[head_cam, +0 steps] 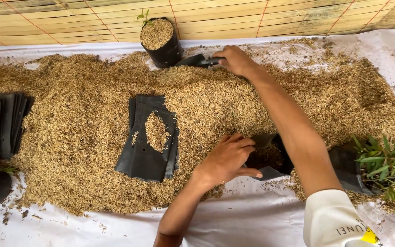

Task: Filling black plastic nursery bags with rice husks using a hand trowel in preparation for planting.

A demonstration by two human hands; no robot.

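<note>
My left hand [228, 158] grips the rim of an open black nursery bag [270, 160] with dark soil inside, near the front of the husk pile. My right hand [235, 59] reaches far across the pile and is shut on the handle of a small black scoop [196, 60], whose blade rests on the rice husks [78, 119]. Right beside the scoop stands a filled black bag [161, 42] topped with husks and a tiny green seedling.
A stack of flat empty black bags [148, 137] lies mid-pile with husks on it; another stack [3, 123] lies at left. A leafy seedling in a black bag [380, 167] lies at right. White sheet [252, 219] beneath, bamboo mat [252, 18] behind.
</note>
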